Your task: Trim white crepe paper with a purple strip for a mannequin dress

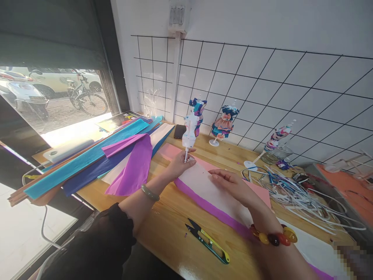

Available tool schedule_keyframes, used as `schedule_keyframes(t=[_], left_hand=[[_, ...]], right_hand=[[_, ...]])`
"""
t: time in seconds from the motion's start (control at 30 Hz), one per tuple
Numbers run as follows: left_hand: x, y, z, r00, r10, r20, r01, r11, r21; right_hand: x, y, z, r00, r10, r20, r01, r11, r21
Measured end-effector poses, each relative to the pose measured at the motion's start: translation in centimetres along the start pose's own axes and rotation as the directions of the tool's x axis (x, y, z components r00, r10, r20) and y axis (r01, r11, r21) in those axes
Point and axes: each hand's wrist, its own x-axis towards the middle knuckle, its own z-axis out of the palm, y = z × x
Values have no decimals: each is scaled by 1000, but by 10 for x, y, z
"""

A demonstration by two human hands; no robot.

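Note:
My left hand (180, 164) is closed around the thin stem of a small white dress form (190, 132), holding it upright above the table. Over a long sheet of white paper (201, 186) with a purple border lies my right hand (225, 179). Its fingers are stretched out toward the left, and nothing shows in them. Pink paper (259, 190) extends beneath the white sheet. In front of it, a pair of yellow-and-green thread snips (208, 241) rests on the wood with the blades pointing away from me.
Strips of purple (136, 167) and blue paper (87, 155) overlap at the left. Decorated miniature dress forms (225, 124) stand along the wall grid. A phone (180, 131) lies near them. Tangled white and blue strands (294, 194) and a glass jar (275, 155) are at the right.

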Motion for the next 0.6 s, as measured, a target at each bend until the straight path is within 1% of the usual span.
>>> schedule_keyframes(t=[0.1,0.2,0.27,0.33,0.43,0.5,0.6], left_hand=[[-1,2,0,1000,-12,25,11,1000,18],[-2,4,0,999,-15,39,14,1000,21],[-2,4,0,998,-23,50,23,1000,13],[-2,3,0,998,-33,59,33,999,4],[-1,1,-1,999,-30,33,28,999,36],[0,0,-1,1000,-21,7,20,997,70],[1,-1,-2,1000,-15,-3,16,997,81]], right_hand=[[-1,-6,8,996,24,90,-30,997,69],[0,-6,13,994,17,111,-28,994,101],[2,-3,15,998,-11,67,6,997,78],[5,2,14,999,-41,-15,41,999,14],[9,10,13,989,-78,-122,67,994,-89],[11,14,12,985,-91,-147,76,992,-105],[11,13,11,989,-67,-129,61,997,-48]])
